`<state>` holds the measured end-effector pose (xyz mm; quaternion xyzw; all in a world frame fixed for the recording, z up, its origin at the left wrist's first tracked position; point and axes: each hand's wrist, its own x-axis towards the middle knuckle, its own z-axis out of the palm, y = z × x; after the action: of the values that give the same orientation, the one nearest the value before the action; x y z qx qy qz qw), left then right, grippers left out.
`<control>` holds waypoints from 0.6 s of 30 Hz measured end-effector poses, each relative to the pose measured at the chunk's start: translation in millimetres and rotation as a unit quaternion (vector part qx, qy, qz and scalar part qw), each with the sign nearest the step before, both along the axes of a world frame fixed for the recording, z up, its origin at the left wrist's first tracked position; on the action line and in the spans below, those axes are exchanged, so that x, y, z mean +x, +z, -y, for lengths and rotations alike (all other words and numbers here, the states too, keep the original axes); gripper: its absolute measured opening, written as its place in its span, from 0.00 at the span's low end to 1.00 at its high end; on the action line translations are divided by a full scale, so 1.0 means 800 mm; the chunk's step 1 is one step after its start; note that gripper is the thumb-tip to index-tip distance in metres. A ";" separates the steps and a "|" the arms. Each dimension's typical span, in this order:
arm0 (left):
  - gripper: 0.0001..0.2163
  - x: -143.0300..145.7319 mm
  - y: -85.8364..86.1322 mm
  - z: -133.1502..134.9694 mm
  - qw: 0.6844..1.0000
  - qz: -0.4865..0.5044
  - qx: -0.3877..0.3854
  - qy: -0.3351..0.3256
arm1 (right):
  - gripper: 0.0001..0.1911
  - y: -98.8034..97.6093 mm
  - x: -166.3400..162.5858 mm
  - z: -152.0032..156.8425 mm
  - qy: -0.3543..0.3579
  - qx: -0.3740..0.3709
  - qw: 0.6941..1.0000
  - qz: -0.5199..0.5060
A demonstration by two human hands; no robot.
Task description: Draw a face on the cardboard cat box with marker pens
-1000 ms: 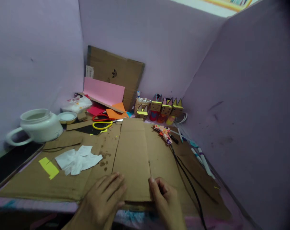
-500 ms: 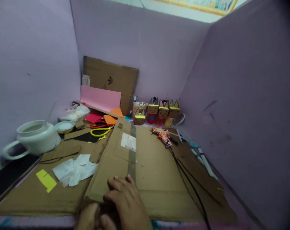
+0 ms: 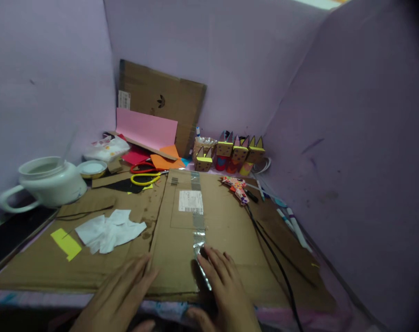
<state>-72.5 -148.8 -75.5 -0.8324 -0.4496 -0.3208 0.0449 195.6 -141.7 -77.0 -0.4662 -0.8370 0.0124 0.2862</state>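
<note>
A large sheet of cardboard (image 3: pixel 175 240) with a shipping label (image 3: pixel 190 201) and shiny packing tape (image 3: pixel 198 220) lies flat on the table in front of me. My left hand (image 3: pixel 117 290) is at its near left edge, fingers stretched forward, holding nothing. My right hand (image 3: pixel 226 281) is spread over the near part of the cardboard, its fingertips by the tape. Whether the fingertips press on the surface is hard to tell.
A patterned glue gun (image 3: pixel 235 188) with a black cable (image 3: pixel 275 263) lies on the right. Yellow-handled scissors (image 3: pixel 145 179), crumpled white tissue (image 3: pixel 109 230) and a white pot (image 3: pixel 52 184) are on the left. Cardboard animal figures (image 3: pixel 240 154) stand at the back beside a basket of markers (image 3: pixel 205 143).
The cardboard's left part, raised before, now lies flat. My hands have moved apart, left hand to the left and right hand to the right. The camera view has tilted down slightly.
</note>
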 end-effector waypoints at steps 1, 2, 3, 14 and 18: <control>0.29 0.007 0.003 -0.003 0.999 -0.043 0.019 0.000 | 0.39 0.000 0.001 0.001 0.002 -0.005 1.000 0.003; 0.31 0.015 0.005 -0.006 0.996 -0.080 0.030 0.003 | 0.38 0.000 0.000 0.002 0.004 -0.005 1.000 0.000; 0.33 0.021 0.007 -0.008 0.994 -0.102 0.035 0.004 | 0.37 -0.001 -0.001 0.003 0.004 -0.002 1.000 -0.009; 0.29 0.028 -0.001 -0.008 0.992 -0.114 0.059 -0.001 | 0.31 0.002 0.003 0.004 0.036 0.026 0.999 -0.015; 0.26 0.028 0.003 -0.011 0.998 -0.021 0.031 0.050 | 0.29 0.013 0.010 0.007 0.101 0.003 0.995 -0.018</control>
<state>-50.2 -139.9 -73.0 -0.8136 -0.4793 -0.3148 0.0961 203.6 -147.5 -67.0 -0.3780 -0.8746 0.0469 0.3000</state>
